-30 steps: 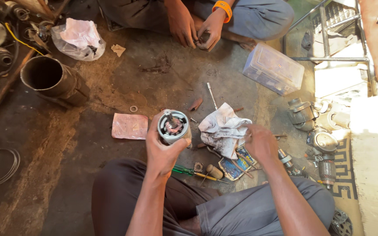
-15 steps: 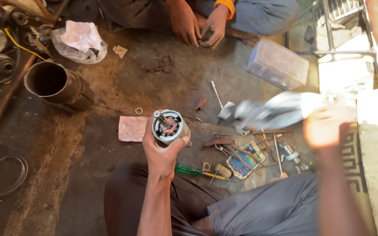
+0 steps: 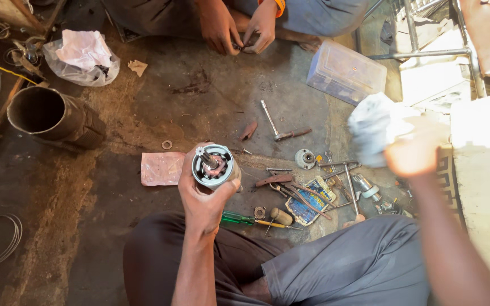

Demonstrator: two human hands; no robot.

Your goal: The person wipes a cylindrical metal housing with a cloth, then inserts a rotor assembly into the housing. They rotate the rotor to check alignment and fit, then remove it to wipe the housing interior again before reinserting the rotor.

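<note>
The left hand [image 3: 202, 195] grips the upright motor cylinder [image 3: 215, 166], shaft end up, while the right hand [image 3: 412, 153] clutches a white rag [image 3: 375, 127] off toward the floor's right edge.

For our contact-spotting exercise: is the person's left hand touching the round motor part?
Touching. The head view shows the left hand wrapped around the round motor part, fingers and thumb pressed against its sides.

Dirty floor [image 3: 114, 226] bears tools [image 3: 307, 195], pipe [image 3: 52, 116], plastic box [image 3: 345, 72].

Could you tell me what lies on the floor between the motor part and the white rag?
In the head view, a small round metal part and loose hand tools lie there.
</note>
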